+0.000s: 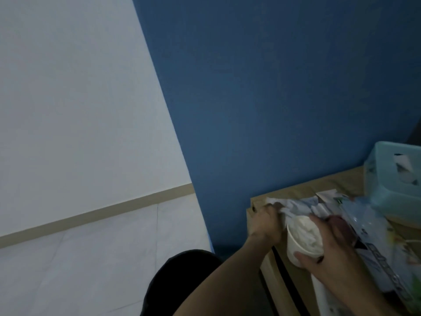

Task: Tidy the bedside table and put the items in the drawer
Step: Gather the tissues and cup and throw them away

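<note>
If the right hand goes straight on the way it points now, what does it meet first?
The right hand holds the white cup; beyond it, probably the crumpled wrapper that the left hand grips, though depth is unclear.

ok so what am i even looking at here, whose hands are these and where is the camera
No machine here: a person wears one wide-angle camera on the head, so the single picture looks down, tilted, at their own two bare hands. The left hand grips a crumpled whitish paper wrapper at the corner of the light wooden bedside table. The right hand holds a white paper cup stuffed with what looks like crumpled tissue. Printed plastic packets and a pale green translucent plastic basket also sit on the table, against a blue wall.
</note>
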Action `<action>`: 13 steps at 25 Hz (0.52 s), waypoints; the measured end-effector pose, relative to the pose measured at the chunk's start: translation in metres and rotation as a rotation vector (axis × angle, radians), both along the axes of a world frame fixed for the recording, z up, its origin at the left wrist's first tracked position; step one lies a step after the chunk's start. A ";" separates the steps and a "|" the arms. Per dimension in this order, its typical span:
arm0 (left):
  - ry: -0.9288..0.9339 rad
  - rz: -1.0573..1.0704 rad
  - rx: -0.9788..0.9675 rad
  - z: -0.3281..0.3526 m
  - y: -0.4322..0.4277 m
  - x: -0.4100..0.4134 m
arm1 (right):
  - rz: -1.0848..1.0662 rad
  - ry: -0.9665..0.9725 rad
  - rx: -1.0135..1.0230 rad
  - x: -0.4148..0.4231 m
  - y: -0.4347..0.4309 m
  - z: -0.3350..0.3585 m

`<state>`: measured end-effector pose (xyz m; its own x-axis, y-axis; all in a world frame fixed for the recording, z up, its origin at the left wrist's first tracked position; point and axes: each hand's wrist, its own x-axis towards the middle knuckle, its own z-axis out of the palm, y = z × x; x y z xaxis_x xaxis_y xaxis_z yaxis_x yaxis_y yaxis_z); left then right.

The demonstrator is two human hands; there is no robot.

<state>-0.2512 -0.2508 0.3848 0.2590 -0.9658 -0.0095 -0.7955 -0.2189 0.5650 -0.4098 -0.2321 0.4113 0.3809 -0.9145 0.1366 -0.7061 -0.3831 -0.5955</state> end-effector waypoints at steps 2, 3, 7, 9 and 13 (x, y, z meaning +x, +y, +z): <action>0.026 0.063 -0.087 0.006 0.008 0.006 | -0.010 -0.010 -0.024 0.001 -0.004 0.001; 0.086 0.086 -0.121 0.009 0.014 0.010 | 0.008 -0.006 -0.057 0.004 -0.005 0.003; 0.298 0.204 -0.215 0.039 0.055 0.030 | 0.035 -0.067 -0.078 0.032 0.004 0.028; 0.336 0.291 -0.236 0.046 0.086 0.051 | 0.118 -0.098 -0.103 0.053 0.016 0.035; 0.457 0.522 0.055 0.015 0.180 0.108 | 0.284 0.009 0.003 0.111 0.064 0.010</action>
<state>-0.1433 -0.0710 0.3996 0.6478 -0.7109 -0.2739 -0.2630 -0.5462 0.7953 -0.2992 -0.1681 0.4212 0.6231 -0.7714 0.1294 -0.5759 -0.5644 -0.5915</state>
